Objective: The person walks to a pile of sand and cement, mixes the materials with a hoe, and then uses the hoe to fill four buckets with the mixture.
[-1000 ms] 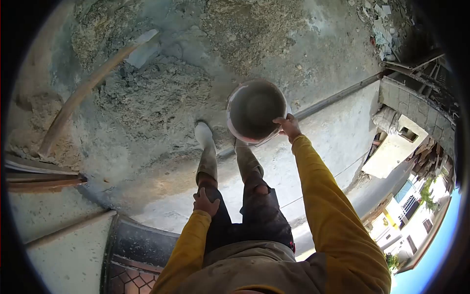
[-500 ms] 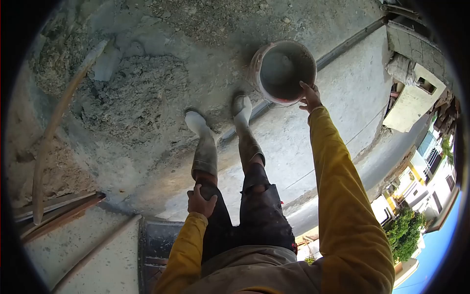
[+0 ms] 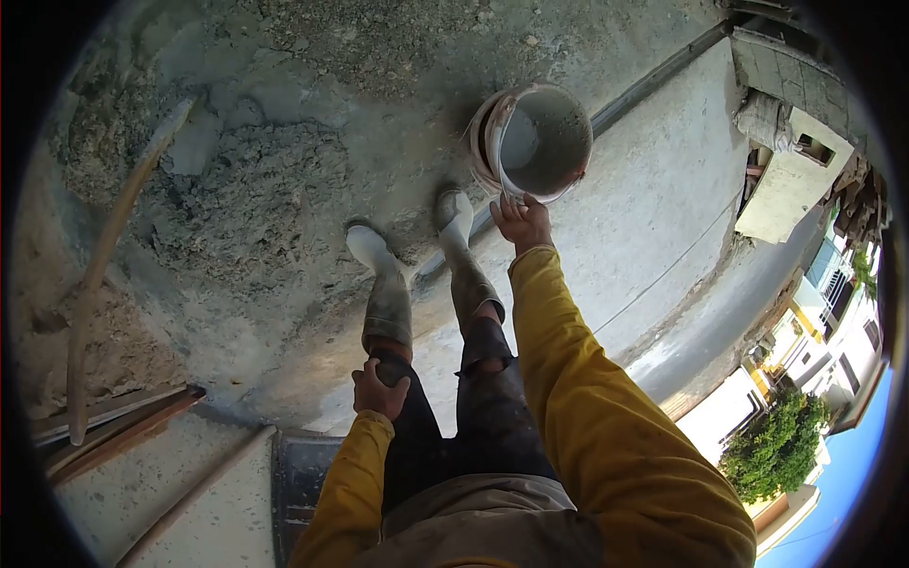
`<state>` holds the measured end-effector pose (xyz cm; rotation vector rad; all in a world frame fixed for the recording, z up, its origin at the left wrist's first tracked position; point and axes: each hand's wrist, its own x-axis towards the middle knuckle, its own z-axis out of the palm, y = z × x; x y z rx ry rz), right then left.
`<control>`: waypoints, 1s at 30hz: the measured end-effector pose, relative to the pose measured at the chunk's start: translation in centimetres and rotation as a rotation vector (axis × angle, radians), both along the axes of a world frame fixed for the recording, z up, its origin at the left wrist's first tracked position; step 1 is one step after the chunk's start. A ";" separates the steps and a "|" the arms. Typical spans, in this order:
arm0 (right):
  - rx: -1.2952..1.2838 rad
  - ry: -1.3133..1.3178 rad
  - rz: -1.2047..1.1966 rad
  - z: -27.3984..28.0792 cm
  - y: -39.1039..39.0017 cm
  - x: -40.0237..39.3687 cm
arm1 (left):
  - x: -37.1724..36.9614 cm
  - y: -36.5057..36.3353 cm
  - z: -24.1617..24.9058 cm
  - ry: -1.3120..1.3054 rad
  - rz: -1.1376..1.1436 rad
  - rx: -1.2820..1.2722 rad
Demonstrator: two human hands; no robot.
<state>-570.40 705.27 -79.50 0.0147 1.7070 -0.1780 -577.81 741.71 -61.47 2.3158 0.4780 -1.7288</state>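
Observation:
My right hand (image 3: 523, 223) grips the near rim of a cement-smeared bucket (image 3: 559, 118), whose mouth is tipped toward the lower right. A greyish residue coats the bucket's inside. Behind it shows the rim of a second bucket (image 3: 480, 142), with the gripped one seated partly in it; its lower part is hidden. My left hand (image 3: 381, 388) lies on my left leg just above the knee, thumb apart from the fingers, holding nothing. Both yellow sleeves reach down from the bottom of the view.
Wet grey mortar (image 3: 256, 199) lies heaped on the ground at left, with a long wooden handle (image 3: 109, 246) across its edge. My rubber boots (image 3: 454, 218) stand near a raised concrete edge (image 3: 653, 78). Wooden boards (image 3: 123, 431) lean at lower left.
My right hand has shifted left along the bucket's rim to its near side. The bucket has tilted, and the second bucket's rim now shows behind it. My left hand stays on my leg.

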 end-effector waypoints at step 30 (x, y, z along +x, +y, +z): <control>-1.061 -0.300 1.691 11.8 -23.4 24.5 | 0.9 -4.4 -0.1 0.048 0.070 0.126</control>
